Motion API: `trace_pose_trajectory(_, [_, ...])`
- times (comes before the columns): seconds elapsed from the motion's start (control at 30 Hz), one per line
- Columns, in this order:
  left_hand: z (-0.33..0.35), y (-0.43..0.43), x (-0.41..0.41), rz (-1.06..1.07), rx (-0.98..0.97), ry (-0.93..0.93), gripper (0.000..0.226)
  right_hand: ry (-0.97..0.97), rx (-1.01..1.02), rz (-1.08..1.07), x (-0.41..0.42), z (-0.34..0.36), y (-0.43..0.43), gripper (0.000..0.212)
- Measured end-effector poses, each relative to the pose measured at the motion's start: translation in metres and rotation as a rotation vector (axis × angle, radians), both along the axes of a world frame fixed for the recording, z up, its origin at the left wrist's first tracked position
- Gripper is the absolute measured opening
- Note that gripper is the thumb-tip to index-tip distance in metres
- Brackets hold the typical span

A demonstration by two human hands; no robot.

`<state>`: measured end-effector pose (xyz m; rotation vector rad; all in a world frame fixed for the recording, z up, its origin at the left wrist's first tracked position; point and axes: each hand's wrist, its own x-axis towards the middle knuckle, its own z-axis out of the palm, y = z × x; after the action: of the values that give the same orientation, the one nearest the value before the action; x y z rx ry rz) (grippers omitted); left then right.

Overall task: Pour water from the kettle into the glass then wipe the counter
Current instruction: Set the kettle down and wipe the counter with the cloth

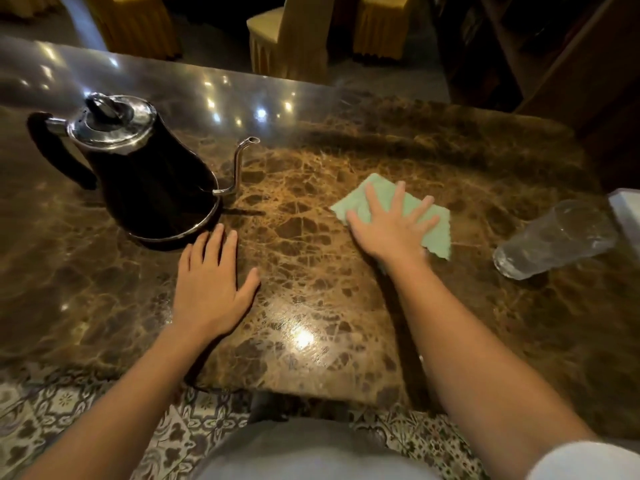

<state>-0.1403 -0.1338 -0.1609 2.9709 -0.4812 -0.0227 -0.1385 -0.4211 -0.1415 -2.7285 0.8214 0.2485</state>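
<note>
Both hands lie flat, fingers spread: left hand on counter, right hand pressing green cloth.

Your left hand is lying flat, palm down, fingers together and thumb out. Your right hand is pressing flat with fingers spread. Both bare forearms are reaching forward, well apart.

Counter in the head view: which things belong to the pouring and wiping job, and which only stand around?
Belong to the job:
kettle
glass
green cloth under the right hand
counter

Only around:
covered chairs
white box edge
</note>
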Motion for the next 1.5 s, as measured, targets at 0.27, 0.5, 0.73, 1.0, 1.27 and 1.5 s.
trace_pose_trajectory(0.27, [-0.001, 0.001, 0.001, -0.010, -0.033, -0.004, 0.072, -0.045, -0.175, 0.482, -0.142, -0.005, 0.034, 0.066])
trace_pose_trajectory(0.5, [-0.003, 0.001, 0.000, 0.000, -0.024, -0.013, 0.071, 0.021, -0.070, 0.093, -0.028, -0.003, 0.021, 0.074])
trace_pose_trajectory(0.73, [-0.003, 0.002, 0.002, 0.013, -0.053, -0.026, 0.068, -0.050, -0.127, 0.497, -0.149, -0.001, 0.063, 0.068])
trace_pose_trajectory(1.0, [0.002, -0.016, -0.006, 0.102, -0.128, -0.018, 0.063, 0.003, -0.066, 0.167, -0.061, -0.003, 0.029, 0.074])
trace_pose_trajectory(1.27, [0.007, -0.047, -0.020, 0.085, -0.143, 0.040, 0.057, -0.054, -0.152, 0.556, -0.184, -0.007, 0.014, 0.066])
trace_pose_trajectory(1.5, [0.002, -0.077, -0.043, -0.009, -0.097, 0.025, 0.059, -0.029, -0.113, 0.183, -0.098, -0.007, 0.017, 0.073])
